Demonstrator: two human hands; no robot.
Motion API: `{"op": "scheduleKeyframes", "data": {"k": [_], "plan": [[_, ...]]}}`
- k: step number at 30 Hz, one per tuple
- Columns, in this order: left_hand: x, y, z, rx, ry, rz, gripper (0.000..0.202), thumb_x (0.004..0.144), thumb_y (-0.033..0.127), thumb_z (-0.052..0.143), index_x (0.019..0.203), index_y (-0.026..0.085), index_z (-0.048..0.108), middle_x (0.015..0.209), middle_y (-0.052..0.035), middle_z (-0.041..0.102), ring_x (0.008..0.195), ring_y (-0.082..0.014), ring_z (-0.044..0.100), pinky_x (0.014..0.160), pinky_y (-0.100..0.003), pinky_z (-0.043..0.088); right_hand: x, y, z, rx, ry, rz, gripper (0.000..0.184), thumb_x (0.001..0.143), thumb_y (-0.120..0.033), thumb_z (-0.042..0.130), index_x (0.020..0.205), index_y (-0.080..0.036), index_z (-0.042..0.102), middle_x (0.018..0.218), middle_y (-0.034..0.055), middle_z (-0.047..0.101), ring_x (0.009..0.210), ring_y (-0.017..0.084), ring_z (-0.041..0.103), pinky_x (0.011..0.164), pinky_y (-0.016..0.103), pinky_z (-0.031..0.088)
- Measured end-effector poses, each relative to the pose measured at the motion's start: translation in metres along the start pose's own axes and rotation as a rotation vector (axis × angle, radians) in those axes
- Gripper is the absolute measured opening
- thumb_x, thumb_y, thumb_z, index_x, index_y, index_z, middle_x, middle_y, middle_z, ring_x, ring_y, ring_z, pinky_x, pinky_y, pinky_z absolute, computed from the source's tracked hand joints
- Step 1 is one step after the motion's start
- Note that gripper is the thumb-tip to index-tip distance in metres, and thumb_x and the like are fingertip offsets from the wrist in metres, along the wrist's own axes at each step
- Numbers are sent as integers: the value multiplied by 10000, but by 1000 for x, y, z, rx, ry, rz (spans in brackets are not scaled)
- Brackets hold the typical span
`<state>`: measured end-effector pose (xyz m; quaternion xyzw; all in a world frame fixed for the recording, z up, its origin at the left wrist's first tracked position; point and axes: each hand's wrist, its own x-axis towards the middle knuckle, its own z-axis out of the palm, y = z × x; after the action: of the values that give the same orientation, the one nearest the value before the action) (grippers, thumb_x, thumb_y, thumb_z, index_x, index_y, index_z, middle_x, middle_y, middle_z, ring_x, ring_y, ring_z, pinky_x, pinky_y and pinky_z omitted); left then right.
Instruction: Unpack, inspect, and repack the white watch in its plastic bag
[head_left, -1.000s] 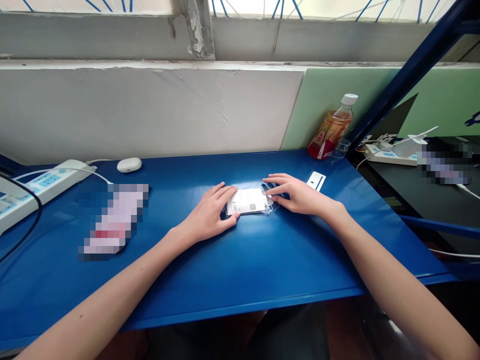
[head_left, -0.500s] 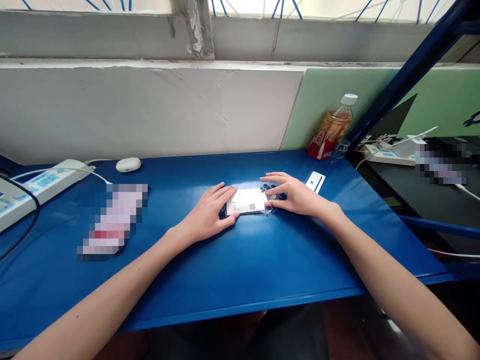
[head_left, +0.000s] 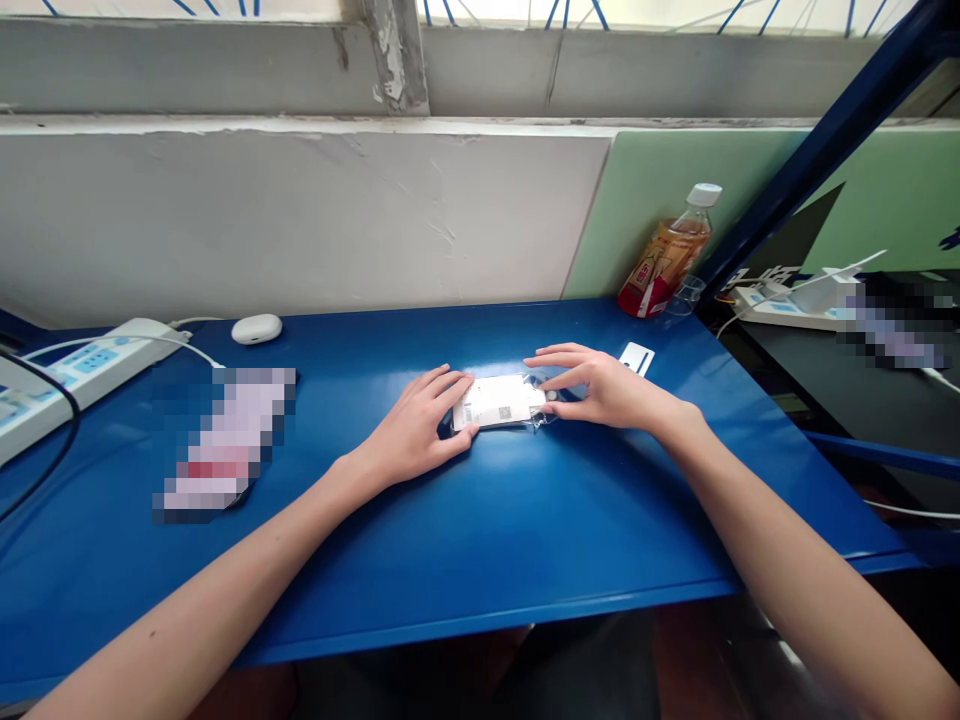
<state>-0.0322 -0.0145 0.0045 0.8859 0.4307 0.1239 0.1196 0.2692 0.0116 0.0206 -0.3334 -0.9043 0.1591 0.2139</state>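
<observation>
Front-left of the bottle (head_left: 662,268), the white packet (head_left: 493,402) lies on the worktop (head_left: 495,540), long axis running from the left hand (head_left: 420,425), holding one end, to the right hand (head_left: 606,390), narrowly pinching the other.

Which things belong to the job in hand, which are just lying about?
In the job:
white packet
left hand, on its left end
right hand, at its right end

Lying about, apparently:
bottle
white card
white case
pixelated item
left power strip

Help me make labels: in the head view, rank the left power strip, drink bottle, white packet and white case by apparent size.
Left power strip
Drink bottle and white packet, partly covered: too close to rank
White case
</observation>
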Motion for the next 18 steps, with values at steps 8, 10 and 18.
{"op": "scheduleKeyframes", "data": {"k": [8,10,18], "plan": [[0,-1,1,-16,14,4,661,926,469,530,1485,127,438,1517,-137,475,1461,-350,327,1171,-518,328,-3,2,-12,52,-36,65,207,837,-328,725,1018,-267,807,1245,58,725,1212,308,624,1010,455,521],[0,-1,1,-18,14,5,657,926,467,532,1486,137,437,1518,-130,475,1462,-350,327,1173,-515,326,-5,4,-15,63,-56,97,214,840,-346,720,1025,-279,807,1234,48,730,1186,303,643,996,439,529],[0,0,1,-15,18,11,638,937,456,513,1480,129,441,1519,-140,471,1459,-358,328,1178,-523,312,-8,7,-17,9,-92,209,326,831,-413,720,1106,-246,773,1348,93,659,1212,327,628,1008,460,513]]}}
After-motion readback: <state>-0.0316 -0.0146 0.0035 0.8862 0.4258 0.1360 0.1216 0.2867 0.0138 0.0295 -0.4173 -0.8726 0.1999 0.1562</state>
